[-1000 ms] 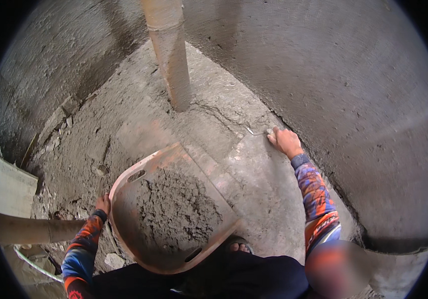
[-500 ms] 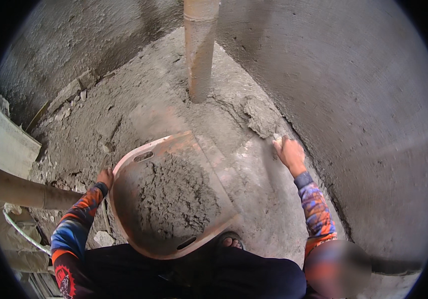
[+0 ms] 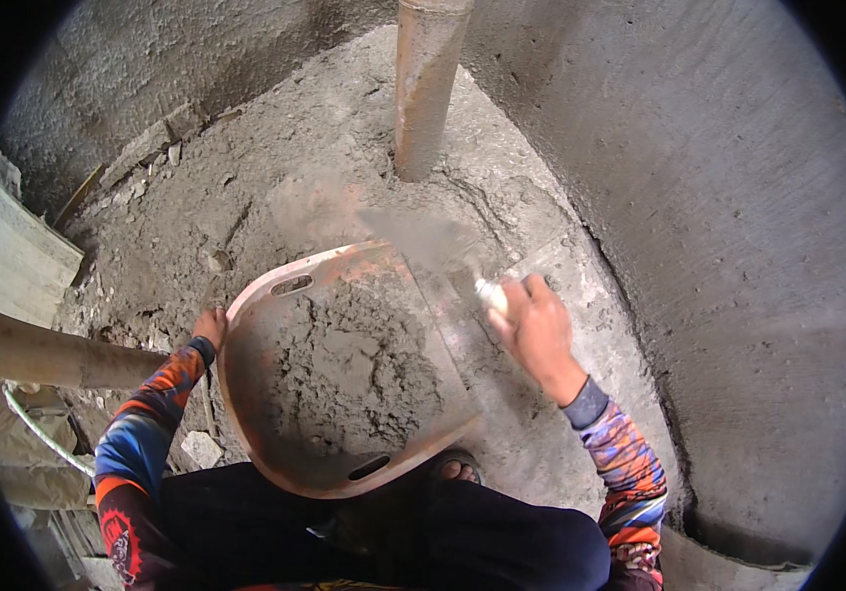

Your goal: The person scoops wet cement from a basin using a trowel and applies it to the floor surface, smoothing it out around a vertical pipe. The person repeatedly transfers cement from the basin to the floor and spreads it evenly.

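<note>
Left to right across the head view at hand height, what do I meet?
Pale panel → left hand on the rim → shallow pan holding grey mortar → right hand gripping a pale handle → grey wall.

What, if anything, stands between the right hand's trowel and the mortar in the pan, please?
Nothing visible does. The right hand holds the trowel, blurred by motion, near the upper right corner of the pan; the left hand, at its left side, is clear of the mortar.
</note>
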A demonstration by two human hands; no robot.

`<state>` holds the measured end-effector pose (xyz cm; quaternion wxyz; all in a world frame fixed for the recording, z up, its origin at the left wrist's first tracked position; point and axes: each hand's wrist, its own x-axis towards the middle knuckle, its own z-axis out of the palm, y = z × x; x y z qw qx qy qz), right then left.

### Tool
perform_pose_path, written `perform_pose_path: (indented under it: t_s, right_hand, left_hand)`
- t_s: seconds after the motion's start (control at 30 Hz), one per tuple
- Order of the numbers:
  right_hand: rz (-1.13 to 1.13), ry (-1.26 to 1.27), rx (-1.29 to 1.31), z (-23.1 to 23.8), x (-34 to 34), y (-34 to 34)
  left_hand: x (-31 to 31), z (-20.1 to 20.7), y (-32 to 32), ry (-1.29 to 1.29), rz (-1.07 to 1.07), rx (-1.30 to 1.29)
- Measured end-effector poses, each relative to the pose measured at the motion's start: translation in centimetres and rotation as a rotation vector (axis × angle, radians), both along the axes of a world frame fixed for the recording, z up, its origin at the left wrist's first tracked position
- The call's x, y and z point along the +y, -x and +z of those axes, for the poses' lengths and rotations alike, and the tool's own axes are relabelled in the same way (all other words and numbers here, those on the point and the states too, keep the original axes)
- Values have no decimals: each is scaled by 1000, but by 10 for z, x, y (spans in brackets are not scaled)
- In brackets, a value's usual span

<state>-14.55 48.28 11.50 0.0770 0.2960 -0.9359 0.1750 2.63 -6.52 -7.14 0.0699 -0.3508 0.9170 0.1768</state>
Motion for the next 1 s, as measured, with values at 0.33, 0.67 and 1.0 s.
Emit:
perform_pose_path:
  t_s: [0.33, 0.67, 1.0]
  right_hand:
    - [-139, -197, -388, -86, 65, 67]
    - [-72, -404, -368, -73, 59, 97]
    - [-120, -347, -380, -89, 56, 109]
  left_hand:
    - [10, 12, 2, -3, 14, 42]
    - [8, 11, -1, -62, 5, 92]
    - [0, 0, -2, -57, -34, 102]
